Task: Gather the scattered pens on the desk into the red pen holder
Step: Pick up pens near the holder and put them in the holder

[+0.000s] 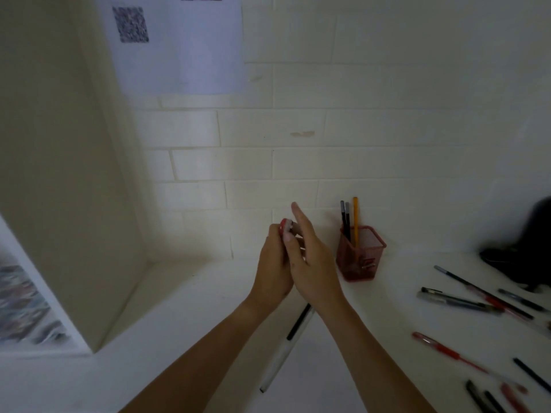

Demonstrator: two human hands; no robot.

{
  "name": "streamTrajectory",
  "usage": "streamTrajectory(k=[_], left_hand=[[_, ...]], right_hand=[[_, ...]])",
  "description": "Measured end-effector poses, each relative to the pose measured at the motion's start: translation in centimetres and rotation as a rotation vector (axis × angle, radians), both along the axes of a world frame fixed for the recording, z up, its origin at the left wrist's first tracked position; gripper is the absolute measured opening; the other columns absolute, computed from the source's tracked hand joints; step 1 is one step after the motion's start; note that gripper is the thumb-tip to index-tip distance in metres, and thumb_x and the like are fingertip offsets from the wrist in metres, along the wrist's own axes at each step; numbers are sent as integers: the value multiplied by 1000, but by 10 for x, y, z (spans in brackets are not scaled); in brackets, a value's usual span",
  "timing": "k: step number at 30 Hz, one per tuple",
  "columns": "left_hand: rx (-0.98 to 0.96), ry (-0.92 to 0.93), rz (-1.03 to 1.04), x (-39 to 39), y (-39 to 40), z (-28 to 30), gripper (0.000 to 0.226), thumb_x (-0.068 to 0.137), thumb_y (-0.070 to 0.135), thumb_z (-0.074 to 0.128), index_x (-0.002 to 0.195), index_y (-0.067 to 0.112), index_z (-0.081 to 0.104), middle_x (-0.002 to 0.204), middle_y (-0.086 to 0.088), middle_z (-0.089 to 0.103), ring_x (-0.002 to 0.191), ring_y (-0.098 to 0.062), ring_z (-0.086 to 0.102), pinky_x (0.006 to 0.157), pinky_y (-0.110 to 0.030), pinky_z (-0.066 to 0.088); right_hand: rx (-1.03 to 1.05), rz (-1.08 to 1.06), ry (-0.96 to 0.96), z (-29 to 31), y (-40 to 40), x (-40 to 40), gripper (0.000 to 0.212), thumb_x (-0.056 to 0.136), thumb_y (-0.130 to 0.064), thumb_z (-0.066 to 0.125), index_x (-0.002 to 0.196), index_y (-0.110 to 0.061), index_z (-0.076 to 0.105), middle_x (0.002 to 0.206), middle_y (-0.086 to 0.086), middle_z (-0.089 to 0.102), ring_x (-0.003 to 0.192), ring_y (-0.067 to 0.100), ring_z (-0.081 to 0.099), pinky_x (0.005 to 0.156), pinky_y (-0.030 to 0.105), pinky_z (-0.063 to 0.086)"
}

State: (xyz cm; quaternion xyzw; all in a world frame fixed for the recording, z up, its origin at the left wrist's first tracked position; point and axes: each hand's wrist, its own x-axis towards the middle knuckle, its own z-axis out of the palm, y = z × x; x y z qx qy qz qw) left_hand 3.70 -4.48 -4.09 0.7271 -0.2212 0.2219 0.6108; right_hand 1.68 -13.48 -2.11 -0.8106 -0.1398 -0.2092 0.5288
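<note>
Standing right of both hands (pixel 293 257), red pen holder (pixel 360 253).

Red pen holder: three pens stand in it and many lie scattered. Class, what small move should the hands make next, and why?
Probably the right hand should reach for the white pen lying below the wrists, since it is nearest. The red pen holder stands just right of the hands. The left hand already grips something red and white.
</note>
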Motion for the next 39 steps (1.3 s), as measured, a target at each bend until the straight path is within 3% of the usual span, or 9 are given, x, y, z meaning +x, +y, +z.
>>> streamTrajectory(k=[2,4,8,15,20,27,32,36,39], left_hand=[[-64,4,-10,6,-9,15,22,103,28,42,100,7,46,82,-9,55,72,-16,55,66,-40,50],[-99,-3,-27,14,-23,34,8,104,13,43,101,6,46,83,-9,54,74,-16,54,70,-36,50],[-189,19,-163,33,-64,68,3,100,3,46,100,5,48,89,-9,54,85,-17,55,83,-29,48],[-235,180,-335,61,-125,77,13,101,11,52,114,9,55,107,-6,57,97,-11,56,85,-19,48],[-184,205,-325,78,-134,72,21,99,22,55,112,6,59,106,-11,63,101,-14,60,92,-27,44],[-132,-12,-324,72,-141,96,9,98,21,54,103,20,62,112,-6,69,113,-22,64,103,-52,48],[-127,14,-333,80,-153,85,6,97,17,55,101,15,60,109,-7,69,109,-23,64,104,-46,48],[125,4,-80,93,-155,45,11,97,18,56,104,10,58,106,-7,59,100,-20,58,95,-44,49],[219,-106,10,98,-151,31,26,89,6,61,114,9,53,114,-1,48,108,-16,49,97,-28,41]], right_hand=[[94,-18,23,2,-7,0,49,104,-36,41,152,-40,28,133,-9,61,121,1,58,101,22,49],[104,-180,-43,6,-19,1,40,105,-30,40,145,-29,46,131,-5,63,119,4,58,101,27,50],[-2,-417,-126,18,-56,5,27,95,-10,50,113,-20,69,107,0,63,88,13,61,82,35,53],[-205,-354,-77,36,-120,23,29,87,-10,64,115,-18,61,104,-4,62,88,10,60,70,3,41],[-174,-284,0,36,-138,36,12,89,-14,65,97,-23,64,92,-5,71,75,9,68,64,14,49],[-152,-235,-135,57,-147,39,21,82,-4,68,94,-20,63,78,-14,66,71,-1,65,56,5,43],[-191,-366,-132,45,-152,53,15,83,-6,67,96,-14,66,74,-8,63,67,-1,60,57,6,43],[-246,-351,56,17,-151,59,14,82,-1,63,91,-12,66,69,-12,57,61,-3,55,52,8,43],[-344,-390,103,-2,-150,62,10,77,0,62,81,-9,62,79,1,58,74,19,60,60,23,40]])
